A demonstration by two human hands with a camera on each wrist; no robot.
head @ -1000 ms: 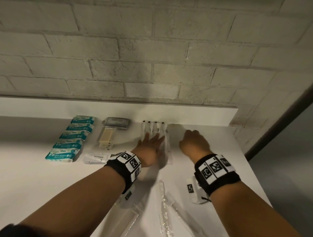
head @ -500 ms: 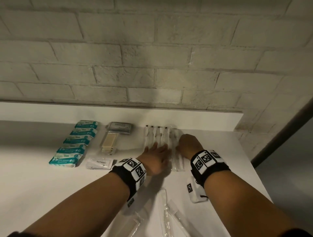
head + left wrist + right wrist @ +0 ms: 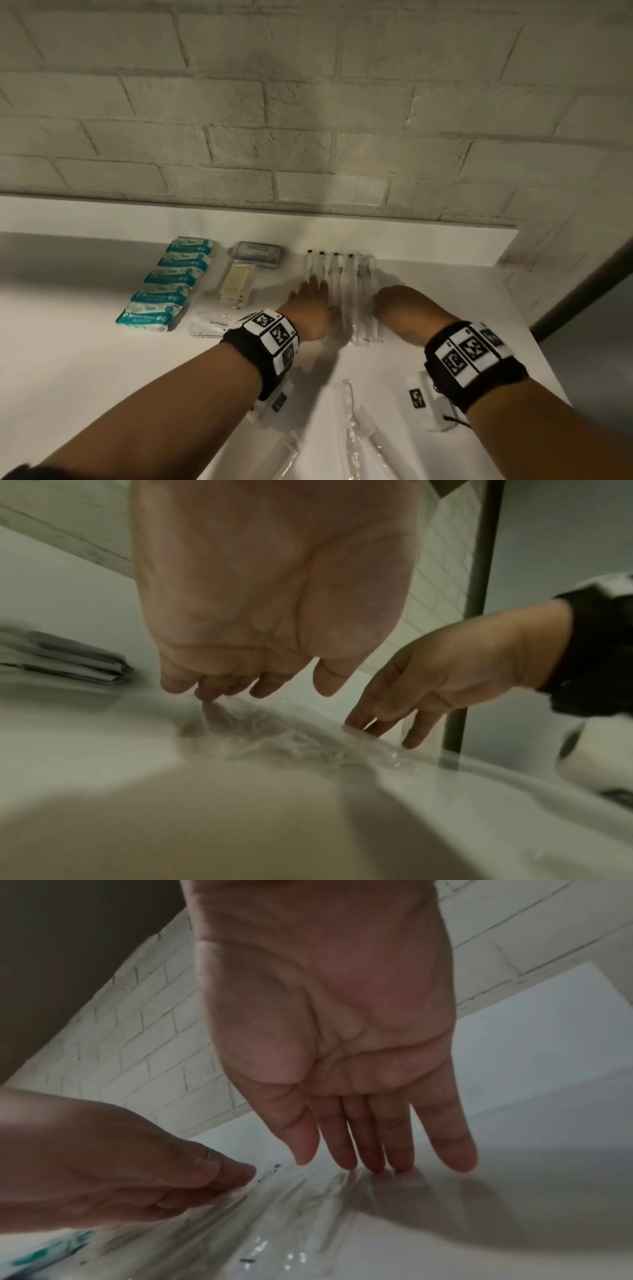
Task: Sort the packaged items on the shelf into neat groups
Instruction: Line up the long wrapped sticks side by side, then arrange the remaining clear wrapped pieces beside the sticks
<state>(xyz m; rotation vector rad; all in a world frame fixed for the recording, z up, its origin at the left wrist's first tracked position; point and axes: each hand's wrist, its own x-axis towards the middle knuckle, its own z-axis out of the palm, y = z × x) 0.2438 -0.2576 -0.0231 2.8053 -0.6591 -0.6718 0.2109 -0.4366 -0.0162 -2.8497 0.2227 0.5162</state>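
1. Centrally, a row of clear-wrapped long packets [image 3: 342,291] lies side by side on the white shelf [image 3: 85,359], far ends with small dark tips near the back ledge.
2. Left hand [image 3: 313,308]: palm down on the left part of that row, fingers [image 3: 209,689] straight and close together, tips touching the clear wrap. Nothing gripped.
3. Right hand [image 3: 402,310]: at the right edge of the same row, fingers [image 3: 399,1148] extended downward, tips pressing on the plastic. Open, nothing pinched.
4. The two hands flank the row, one on each side, near one another.
5. Left of the row: a stack of flat grey packets [image 3: 258,253] at the back, with pale beige sachets [image 3: 236,282] just in front of it.
6. Further left: teal-and-white packs [image 3: 164,289] overlapping in a line running from back to front.
7. Front of the beige sachets: white sachets printed "Toothpaste" [image 3: 209,325], partly hidden by the left wrist band.
8. Nearer the camera, between the forearms: more loose clear-wrapped items [image 3: 346,428], lying unevenly, blurred.
9. Backdrop: white-painted brick wall [image 3: 308,102] above the ledge.
10. Both wrists carry black bands with black-and-white marker squares.
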